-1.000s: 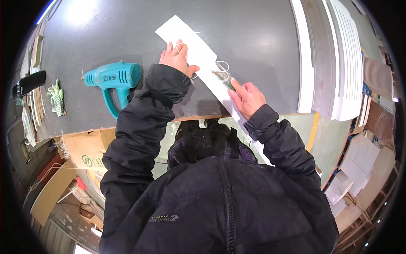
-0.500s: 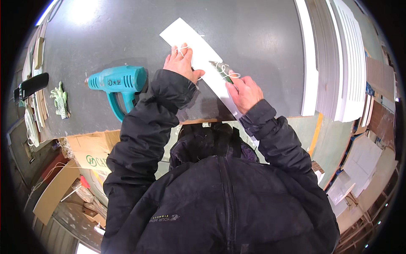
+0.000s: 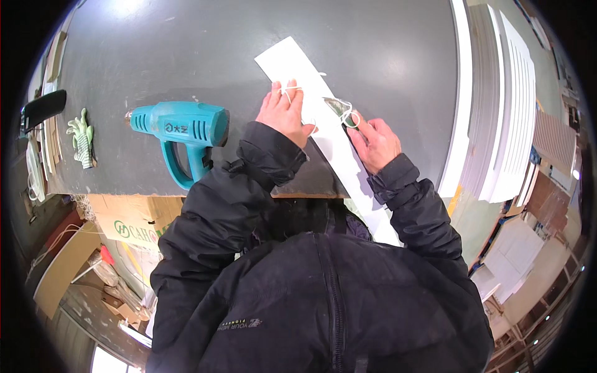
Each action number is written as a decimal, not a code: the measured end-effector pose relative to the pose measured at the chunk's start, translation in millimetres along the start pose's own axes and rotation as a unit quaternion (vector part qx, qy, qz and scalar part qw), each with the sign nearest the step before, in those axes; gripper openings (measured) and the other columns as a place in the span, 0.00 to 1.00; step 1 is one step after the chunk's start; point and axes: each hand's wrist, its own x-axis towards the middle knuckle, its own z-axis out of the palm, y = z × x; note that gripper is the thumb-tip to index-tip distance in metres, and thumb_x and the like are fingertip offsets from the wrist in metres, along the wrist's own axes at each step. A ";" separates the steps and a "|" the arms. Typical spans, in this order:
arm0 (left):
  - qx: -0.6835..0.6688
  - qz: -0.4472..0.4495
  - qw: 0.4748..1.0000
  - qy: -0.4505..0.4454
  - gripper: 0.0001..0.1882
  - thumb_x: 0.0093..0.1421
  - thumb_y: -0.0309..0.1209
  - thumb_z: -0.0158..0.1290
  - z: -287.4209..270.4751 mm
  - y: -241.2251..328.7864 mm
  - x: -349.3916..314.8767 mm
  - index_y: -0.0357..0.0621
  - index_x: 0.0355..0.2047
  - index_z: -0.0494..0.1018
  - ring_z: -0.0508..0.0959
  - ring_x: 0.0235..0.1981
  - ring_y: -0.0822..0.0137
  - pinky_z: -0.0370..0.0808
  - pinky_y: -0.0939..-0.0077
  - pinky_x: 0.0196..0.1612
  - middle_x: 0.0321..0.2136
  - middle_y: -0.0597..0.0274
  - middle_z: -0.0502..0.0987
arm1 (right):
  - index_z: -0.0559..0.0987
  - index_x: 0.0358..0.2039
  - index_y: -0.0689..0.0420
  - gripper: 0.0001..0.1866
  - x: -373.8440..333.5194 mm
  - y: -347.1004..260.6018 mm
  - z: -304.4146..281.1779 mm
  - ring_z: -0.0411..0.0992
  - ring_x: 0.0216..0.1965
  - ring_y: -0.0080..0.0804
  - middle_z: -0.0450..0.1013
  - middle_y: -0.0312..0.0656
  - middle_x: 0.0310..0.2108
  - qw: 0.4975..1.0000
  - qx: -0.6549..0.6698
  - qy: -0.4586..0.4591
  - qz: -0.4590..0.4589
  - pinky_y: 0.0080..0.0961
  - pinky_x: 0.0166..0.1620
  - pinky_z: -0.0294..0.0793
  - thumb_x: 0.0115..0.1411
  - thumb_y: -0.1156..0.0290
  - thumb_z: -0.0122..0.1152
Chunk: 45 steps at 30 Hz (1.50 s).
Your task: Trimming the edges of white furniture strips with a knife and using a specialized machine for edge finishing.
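Observation:
A long white strip [image 3: 339, 149] lies slantwise on the dark table, its near end reaching past the front edge towards my jacket. My left hand [image 3: 285, 115] rests flat on its upper part, fingers spread, with a thin white curl of shaving [image 3: 289, 91] across them. My right hand [image 3: 378, 146] is closed round a bladed hand tool [image 3: 336, 105] with a metal tip and a bit of green; the palm hides most of its handle. That tip sits at the strip's right edge. White curly shavings [image 3: 351, 118] loop over the tool beside my fingers.
A teal heat gun [image 3: 180, 127] lies left of my left arm. Further left are a pale green work glove [image 3: 81, 138] and a black object [image 3: 43, 112]. Stacked white and grey panels [image 3: 497, 105] line the right side. A cardboard box [image 3: 127, 217] stands below the table's front edge.
The strip has shifted right and nearer to me, with my left hand still on it. My right hand and the tool have moved right and slightly nearer. The whole view has shifted a little.

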 end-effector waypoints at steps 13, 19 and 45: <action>0.021 -0.033 0.998 -0.043 0.38 0.50 0.44 0.63 -8.3 0.7 -2.3 0.39 0.57 0.65 0.58 0.65 0.43 0.59 0.52 0.64 0.63 0.49 0.62 | 0.72 0.57 0.57 0.36 159.9 -6.4 -17.8 0.76 0.41 0.53 0.77 0.57 0.38 0.995 0.086 0.010 0.040 0.38 0.44 0.75 0.54 0.47 0.63; 0.066 -0.026 0.995 -0.074 0.30 0.56 0.42 0.57 -4.7 4.7 4.9 0.38 0.55 0.67 0.62 0.64 0.44 0.65 0.52 0.59 0.62 0.47 0.63 | 0.61 0.62 0.63 0.51 -83.0 27.1 -10.0 0.72 0.50 0.55 0.71 0.60 0.50 0.978 0.124 0.017 0.167 0.40 0.51 0.72 0.44 0.53 0.76; -0.016 0.091 0.995 -0.023 0.29 0.48 0.54 0.64 -45.4 80.6 -127.3 0.39 0.37 0.77 0.78 0.36 0.48 0.75 0.60 0.39 0.33 0.47 0.78 | 0.65 0.57 0.58 0.44 -261.8 122.9 -238.8 0.76 0.36 0.47 0.75 0.48 0.37 0.964 -0.266 0.030 -0.009 0.37 0.36 0.76 0.35 0.71 0.73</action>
